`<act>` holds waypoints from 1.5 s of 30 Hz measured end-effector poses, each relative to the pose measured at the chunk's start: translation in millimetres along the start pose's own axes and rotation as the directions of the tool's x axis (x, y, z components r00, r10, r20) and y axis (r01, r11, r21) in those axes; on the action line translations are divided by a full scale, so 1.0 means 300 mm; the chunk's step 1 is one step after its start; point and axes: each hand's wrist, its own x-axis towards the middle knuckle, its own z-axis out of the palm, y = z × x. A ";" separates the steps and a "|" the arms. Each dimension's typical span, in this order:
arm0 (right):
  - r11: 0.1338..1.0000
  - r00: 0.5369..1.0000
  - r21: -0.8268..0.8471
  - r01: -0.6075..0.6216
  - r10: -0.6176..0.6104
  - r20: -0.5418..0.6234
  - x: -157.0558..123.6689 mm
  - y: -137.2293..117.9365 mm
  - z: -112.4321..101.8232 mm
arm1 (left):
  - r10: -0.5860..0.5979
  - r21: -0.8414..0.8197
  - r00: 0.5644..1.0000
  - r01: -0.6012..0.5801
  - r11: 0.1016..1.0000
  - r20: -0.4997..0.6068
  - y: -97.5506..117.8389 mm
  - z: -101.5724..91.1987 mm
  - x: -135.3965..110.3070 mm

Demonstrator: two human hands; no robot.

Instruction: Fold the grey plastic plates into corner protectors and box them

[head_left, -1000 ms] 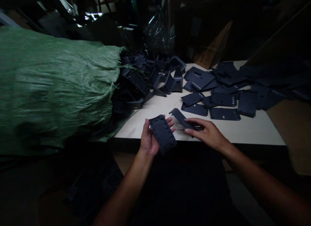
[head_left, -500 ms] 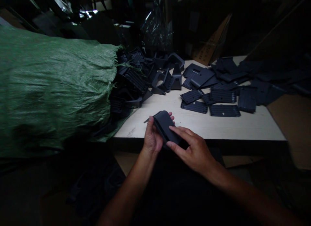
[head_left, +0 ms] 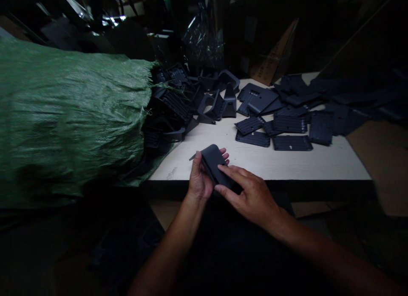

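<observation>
Just over the front edge of the table, a dark grey plastic bracket with a rounded bend (head_left: 213, 156) is held between both hands. My left hand (head_left: 200, 179) wraps around it from the left, thumb along the near side and fingertips showing beyond the far side. My right hand (head_left: 247, 187) grips its lower right end, thumb below and fingers on the flat face. A thin flap of the part sticks out left of my left thumb. The underside is hidden by the palm.
A green woven sack (head_left: 76, 117) lies on the left, with bent dark brackets (head_left: 210, 105) spilling from its mouth. Several flat ribbed plates (head_left: 292, 143) lie on the pale table (head_left: 331, 166) at the right. A cardboard sheet (head_left: 379, 164) borders the table's right side.
My right hand has slid slightly left along the bracket, its fingers further onto the flat face. My left hand keeps its hold. The view has shifted a little.
</observation>
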 end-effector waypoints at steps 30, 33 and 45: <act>0.435 0.952 0.853 -0.290 0.224 0.210 0.081 0.029 -0.068 | -0.095 0.031 0.965 0.091 0.995 0.245 -0.028 0.091 -0.020; 0.534 0.949 0.785 -0.315 0.182 0.257 0.063 0.039 -0.074 | -0.077 -0.072 0.995 0.082 0.994 0.062 0.021 0.148 0.000; 0.711 0.990 0.691 -0.129 0.136 0.045 0.028 0.051 -0.037 | 0.129 0.097 0.984 -0.117 0.988 -0.124 0.037 0.232 -0.054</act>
